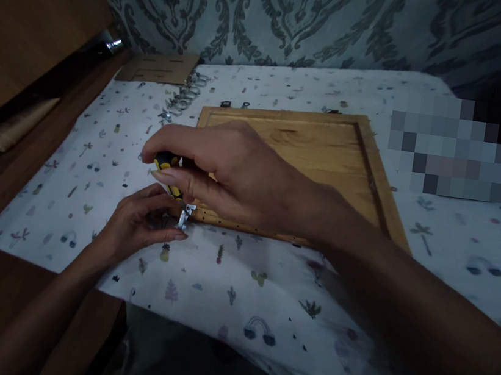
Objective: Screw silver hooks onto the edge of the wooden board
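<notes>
My right hand (238, 176) is wrapped round the yellow and black handle of a screwdriver (175, 192), held upright over the near left corner of a framed wooden panel (317, 153). At the screwdriver's lower end is a small silver metal bracket (185, 217), which looks like a hinge, at the panel's near edge. My left hand (138, 219) pinches this bracket between thumb and fingers. Small dark holes run along the panel's near edge. My right hand hides the panel's left part, and the screwdriver's tip does not show clearly.
A white cloth (200, 291) with printed plants and sunglasses lies under the panel. Several metal fittings (184, 96) are lined up behind it, beside a flat brown cardboard piece (158, 69). Brown wooden furniture (38, 12) stands at the left. A blurred-out patch covers the right.
</notes>
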